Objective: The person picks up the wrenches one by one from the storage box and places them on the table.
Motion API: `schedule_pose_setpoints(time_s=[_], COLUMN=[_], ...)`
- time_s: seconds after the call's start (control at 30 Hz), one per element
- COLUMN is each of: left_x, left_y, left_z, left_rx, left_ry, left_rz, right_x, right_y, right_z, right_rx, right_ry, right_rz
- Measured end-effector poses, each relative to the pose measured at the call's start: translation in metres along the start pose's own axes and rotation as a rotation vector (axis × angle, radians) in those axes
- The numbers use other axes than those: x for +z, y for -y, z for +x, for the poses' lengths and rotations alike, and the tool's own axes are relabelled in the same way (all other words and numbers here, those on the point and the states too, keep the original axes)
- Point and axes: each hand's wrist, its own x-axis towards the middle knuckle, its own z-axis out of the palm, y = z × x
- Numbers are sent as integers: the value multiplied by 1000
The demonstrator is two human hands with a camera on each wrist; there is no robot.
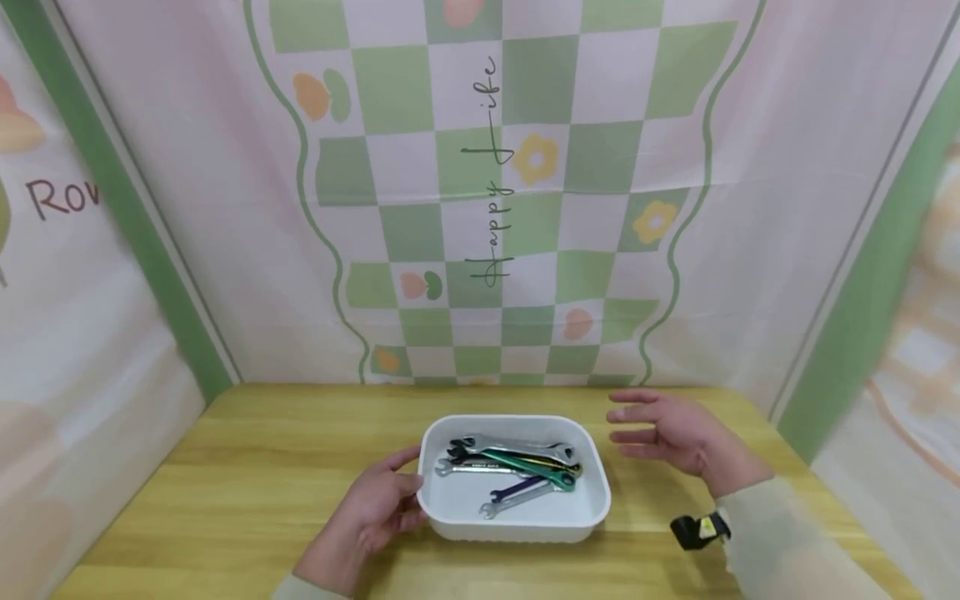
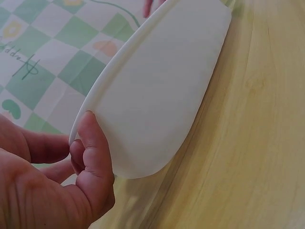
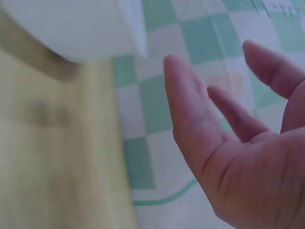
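Note:
A white plastic basin [image 1: 517,532] with rounded corners stands at the middle of the wooden table. Several wrenches lie in it in a loose, overlapping pile: a large silver wrench [image 1: 517,447] at the back, a green wrench [image 1: 528,468] across the middle, a small purple wrench [image 1: 516,489] and a small silver wrench [image 1: 517,501] in front. My left hand [image 1: 378,504] holds the basin's left end, its fingers and thumb at the rim in the left wrist view. To the right of the basin, apart from it, my right hand [image 1: 675,433] hovers with spread fingers and holds nothing.
The wooden table [image 1: 247,492] extends on both sides of the basin. Behind it hangs a green and white checked cloth [image 1: 465,167], with more printed cloth [image 1: 97,333] at the left. A black strap device [image 1: 697,531] sits at my right cuff.

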Motion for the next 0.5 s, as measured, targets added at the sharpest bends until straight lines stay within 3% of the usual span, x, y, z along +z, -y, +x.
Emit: schedule_pose_setpoints(time_s=[0.33,0.5], left_x=[0,1], left_y=[-1,0], left_z=[-1,-1], left_rx=[7,9], left_ry=[-6,7], left_rz=[7,10], right_x=[-5,3], right_y=[37,43], right_z=[14,17], right_rx=[-12,11], right_ry=[182,200], right_rz=[-45,-54])
